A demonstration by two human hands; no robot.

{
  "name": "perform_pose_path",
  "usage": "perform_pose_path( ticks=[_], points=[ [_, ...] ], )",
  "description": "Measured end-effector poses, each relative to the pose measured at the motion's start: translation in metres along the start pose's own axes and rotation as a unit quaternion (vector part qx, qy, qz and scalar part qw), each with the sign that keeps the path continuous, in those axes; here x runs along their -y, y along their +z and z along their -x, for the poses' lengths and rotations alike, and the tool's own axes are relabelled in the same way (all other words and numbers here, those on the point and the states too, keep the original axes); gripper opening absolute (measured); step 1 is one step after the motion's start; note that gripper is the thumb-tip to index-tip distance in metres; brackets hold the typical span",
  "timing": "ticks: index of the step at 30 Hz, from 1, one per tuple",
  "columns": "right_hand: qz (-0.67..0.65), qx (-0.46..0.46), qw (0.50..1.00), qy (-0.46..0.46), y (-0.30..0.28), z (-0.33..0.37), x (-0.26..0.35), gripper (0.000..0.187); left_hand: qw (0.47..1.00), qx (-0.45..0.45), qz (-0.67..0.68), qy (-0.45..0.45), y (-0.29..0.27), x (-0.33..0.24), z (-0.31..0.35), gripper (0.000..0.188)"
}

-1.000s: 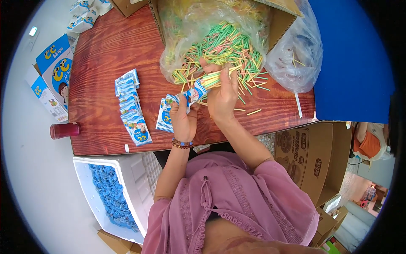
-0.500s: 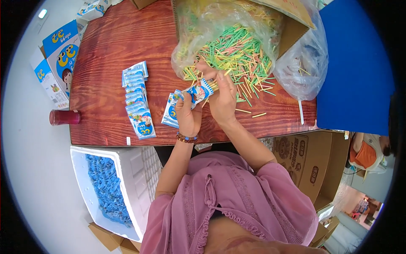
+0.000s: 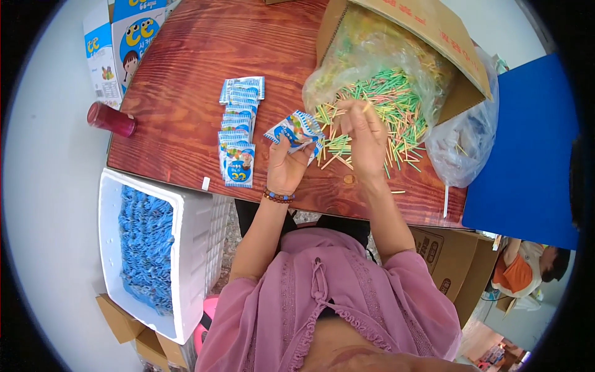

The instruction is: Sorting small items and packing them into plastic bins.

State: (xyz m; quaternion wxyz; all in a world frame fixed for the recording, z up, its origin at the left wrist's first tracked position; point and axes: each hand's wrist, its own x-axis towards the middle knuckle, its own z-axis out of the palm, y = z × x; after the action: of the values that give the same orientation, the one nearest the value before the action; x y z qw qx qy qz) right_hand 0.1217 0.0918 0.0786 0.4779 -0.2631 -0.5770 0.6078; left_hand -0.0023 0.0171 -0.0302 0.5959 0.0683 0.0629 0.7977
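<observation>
My left hand (image 3: 288, 166) is closed on small blue-and-white printed packets (image 3: 296, 129), thumb in front. At least one more packet shows behind the front one. To the right, my right hand (image 3: 367, 146) is at the near edge of a heap of thin yellow, green and pink sticks (image 3: 396, 102). Its fingers are pinched together, with a short yellow stick showing at the tips. Some sticks lie loose between the two hands. Left of my left hand, an overlapping row of similar packets (image 3: 238, 133) lies on the reddish wooden table (image 3: 186, 80).
The sticks spill from a clear plastic bag (image 3: 359, 53) inside a tipped cardboard box (image 3: 427, 28). A clear bag (image 3: 465, 149) hangs at right by a blue panel (image 3: 527, 142). At left are a red jar (image 3: 113, 119) and a white foam box (image 3: 178, 260) of blue packets.
My right hand has gone from the front packet's end to the stick heap. My left hand still holds the packets. The whole view has shifted.
</observation>
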Motion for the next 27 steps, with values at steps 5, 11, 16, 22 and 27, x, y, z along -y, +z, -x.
perform_pose_path(
  ticks=[5,11,16,22,27],
  points=[
    [0.115,0.029,0.988,0.093,0.019,0.014,-0.019,0.009,0.995,-0.062,-0.053,0.058,0.011,-0.007,-0.001,0.022],
    [0.097,0.063,0.99,0.085,0.026,0.004,-0.029,0.015,0.989,-0.086,-0.079,0.088,0.027,-0.01,0.004,0.018],
    [0.104,0.086,0.983,0.124,0.024,0.0,-0.032,0.013,0.978,-0.12,-0.147,0.091,0.027,-0.015,0.009,0.018],
    [0.119,0.18,0.968,0.129,0.04,-0.009,-0.035,0.013,0.957,-0.155,-0.203,0.139,0.023,-0.055,0.037,0.021],
    [0.182,0.313,0.923,0.132,0.08,-0.011,-0.068,0.026,0.735,-0.308,-0.498,0.343,-0.005,-0.092,0.084,0.025]
  ],
)
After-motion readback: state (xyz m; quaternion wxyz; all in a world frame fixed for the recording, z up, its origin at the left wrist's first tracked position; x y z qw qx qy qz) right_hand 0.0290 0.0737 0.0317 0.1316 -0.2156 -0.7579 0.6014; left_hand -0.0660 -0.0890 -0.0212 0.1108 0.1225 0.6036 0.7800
